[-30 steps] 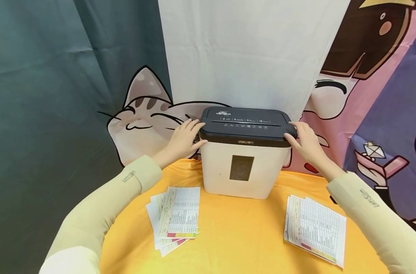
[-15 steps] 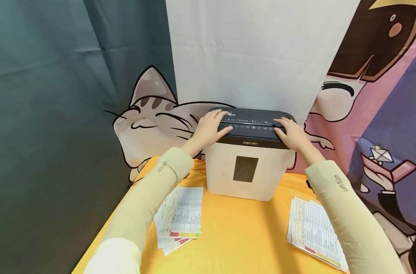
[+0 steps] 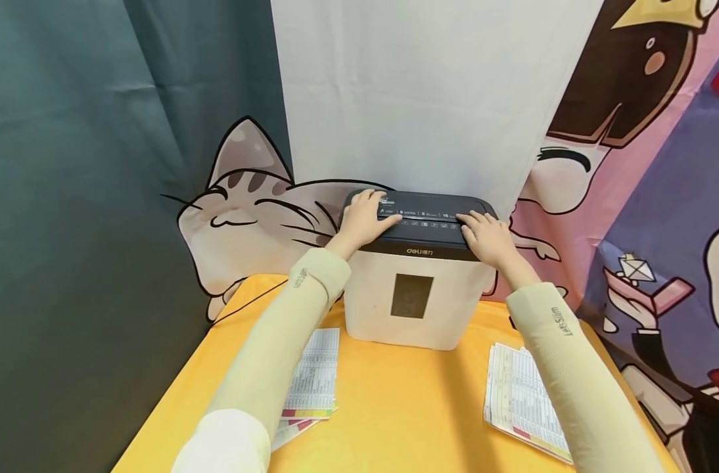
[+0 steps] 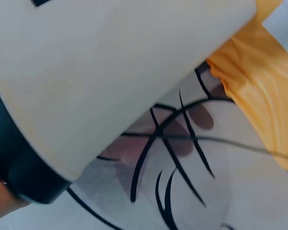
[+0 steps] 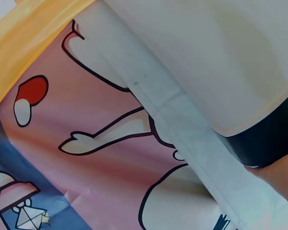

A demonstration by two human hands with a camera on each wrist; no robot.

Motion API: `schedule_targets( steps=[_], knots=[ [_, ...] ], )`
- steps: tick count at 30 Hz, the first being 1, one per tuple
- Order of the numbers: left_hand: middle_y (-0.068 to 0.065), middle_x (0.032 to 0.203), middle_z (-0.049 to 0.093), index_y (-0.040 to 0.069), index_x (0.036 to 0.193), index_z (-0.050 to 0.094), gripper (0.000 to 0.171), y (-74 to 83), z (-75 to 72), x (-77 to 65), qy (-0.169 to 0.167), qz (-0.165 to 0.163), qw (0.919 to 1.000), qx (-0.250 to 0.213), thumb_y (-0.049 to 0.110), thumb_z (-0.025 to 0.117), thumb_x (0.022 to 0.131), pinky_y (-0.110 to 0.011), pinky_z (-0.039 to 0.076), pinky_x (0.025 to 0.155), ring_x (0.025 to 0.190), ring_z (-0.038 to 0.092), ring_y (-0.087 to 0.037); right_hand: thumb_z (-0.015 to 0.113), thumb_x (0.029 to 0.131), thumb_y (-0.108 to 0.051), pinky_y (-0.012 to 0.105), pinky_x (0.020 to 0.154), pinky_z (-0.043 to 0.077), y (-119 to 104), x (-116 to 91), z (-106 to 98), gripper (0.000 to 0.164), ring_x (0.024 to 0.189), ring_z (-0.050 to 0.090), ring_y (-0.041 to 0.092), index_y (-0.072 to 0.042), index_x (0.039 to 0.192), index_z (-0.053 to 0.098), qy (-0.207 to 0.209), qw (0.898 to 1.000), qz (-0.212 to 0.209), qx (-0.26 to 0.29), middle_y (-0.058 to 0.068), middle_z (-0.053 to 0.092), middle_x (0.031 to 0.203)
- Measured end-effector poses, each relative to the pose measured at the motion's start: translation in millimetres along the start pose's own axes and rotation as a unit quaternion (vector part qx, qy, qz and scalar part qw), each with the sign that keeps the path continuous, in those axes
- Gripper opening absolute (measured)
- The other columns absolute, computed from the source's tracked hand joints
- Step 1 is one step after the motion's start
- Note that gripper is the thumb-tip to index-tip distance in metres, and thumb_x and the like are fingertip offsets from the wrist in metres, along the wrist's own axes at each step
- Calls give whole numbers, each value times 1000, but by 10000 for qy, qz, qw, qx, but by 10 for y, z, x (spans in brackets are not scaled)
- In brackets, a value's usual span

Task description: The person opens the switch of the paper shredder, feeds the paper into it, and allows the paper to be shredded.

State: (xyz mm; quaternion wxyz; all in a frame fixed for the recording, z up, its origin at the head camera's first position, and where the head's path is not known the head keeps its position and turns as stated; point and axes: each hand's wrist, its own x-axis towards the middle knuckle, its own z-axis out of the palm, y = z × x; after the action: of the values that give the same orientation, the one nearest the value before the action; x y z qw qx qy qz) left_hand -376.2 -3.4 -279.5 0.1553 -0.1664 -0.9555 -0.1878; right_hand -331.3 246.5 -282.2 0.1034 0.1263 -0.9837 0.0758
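A paper shredder with a black lid (image 3: 430, 234) and a white bin (image 3: 457, 289) stands upright at the back of the table. My left hand (image 3: 362, 220) rests on the left part of the lid, thumb and fingers spread. On the lid's right part lies my right hand (image 3: 488, 238), its fingers reaching toward the paper slot. The left wrist view shows the white bin (image 4: 101, 67) and dark lid rim (image 4: 19, 158) close up, with a bit of the hand at the corner. In the right wrist view the lid rim (image 5: 269, 136) appears above part of the hand.
Printed sheets (image 3: 315, 374) lie at the left, partly covered by my left sleeve. Another paper stack (image 3: 525, 401) lies at the right, partly behind my right sleeve. A yellow cloth (image 3: 395, 407) covers the table. A printed curtain (image 3: 418, 98) hangs right behind the shredder.
Both hands have moved inward from the lid's outer ends onto its top. My sleeves now cover more of the paper stacks. The shredder shows no clear movement.
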Motion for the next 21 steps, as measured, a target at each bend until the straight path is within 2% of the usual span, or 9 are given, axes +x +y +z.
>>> schedule_targets(
  steps=[3,7,10,15,21],
  knots=[
    [-7,140,31,16,135,32,75,4,-33,68,-199,-85,9994,276,63,47,78,-50,31,98,129,27,-27,23,96,-25,59,99,16,-11,1,11,43,127,20,46,-8,135,32,-23,10000,11,57,24,27,140],
    [-5,139,33,17,137,30,83,12,-34,148,-329,62,9975,626,70,43,74,-50,28,99,127,29,-26,23,97,-25,59,100,15,-10,8,8,43,127,19,46,-8,136,32,-17,10000,21,63,23,26,140],
    [-4,140,32,19,138,26,85,10,23,161,-440,78,9970,626,72,42,73,-49,23,103,129,28,-25,22,97,-26,59,100,15,4,-9,26,43,127,19,46,-9,135,32,-1,10000,-2,85,23,26,140],
    [-4,142,29,19,140,23,89,8,60,159,-554,-138,9976,393,73,42,72,-51,15,106,131,23,-25,23,96,-26,58,100,16,25,-4,28,43,127,20,45,-9,135,33,76,9999,-7,113,23,28,140],
    [-5,143,27,19,140,22,88,9,20,159,-839,-209,9954,418,74,39,73,-53,10,107,132,20,-27,23,96,-25,58,101,15,11,-1,12,43,127,20,45,-9,135,33,85,9999,51,132,23,27,140]
  ],
)
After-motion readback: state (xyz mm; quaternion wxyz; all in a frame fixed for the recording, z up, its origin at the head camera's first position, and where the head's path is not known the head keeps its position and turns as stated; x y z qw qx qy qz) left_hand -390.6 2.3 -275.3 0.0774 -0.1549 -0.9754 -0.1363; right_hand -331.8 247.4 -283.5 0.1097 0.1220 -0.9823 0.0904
